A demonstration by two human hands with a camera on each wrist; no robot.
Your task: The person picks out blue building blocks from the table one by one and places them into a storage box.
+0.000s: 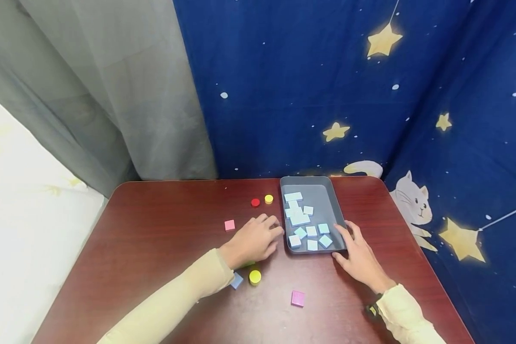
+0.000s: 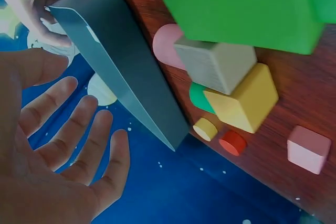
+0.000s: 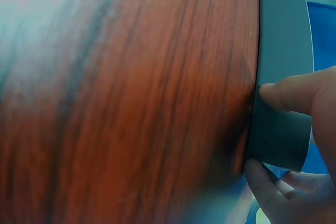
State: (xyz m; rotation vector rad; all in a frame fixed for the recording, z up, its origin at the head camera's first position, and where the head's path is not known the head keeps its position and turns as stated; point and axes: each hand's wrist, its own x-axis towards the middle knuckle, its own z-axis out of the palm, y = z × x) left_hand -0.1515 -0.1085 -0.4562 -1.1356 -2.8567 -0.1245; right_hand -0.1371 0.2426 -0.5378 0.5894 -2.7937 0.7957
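Note:
A dark grey tray (image 1: 317, 188) stands at the back right of the table, with several pale blue and white blocks (image 1: 300, 220) inside, mostly along its left and front. My right hand (image 1: 361, 258) grips the tray's front right corner. In the right wrist view, the thumb (image 3: 289, 94) lies against the outer wall and the other fingers reach round the corner. Just left of the tray is my left hand (image 1: 255, 239), fingers relaxed and apart, its palm (image 2: 47, 192) bare in the left wrist view. Near it stand a green block (image 2: 247, 11), a grey block (image 2: 218, 66) and a yellow block (image 2: 244, 98).
Behind the left hand lie a red disc (image 1: 255, 203) and a yellow disc (image 1: 268, 198), with a pink block (image 1: 229, 225) to its left. Nearer are a blue block (image 1: 237, 280), a yellow cylinder (image 1: 255, 277) and a purple block (image 1: 298, 298). Curtains (image 1: 284, 95) hang behind the table.

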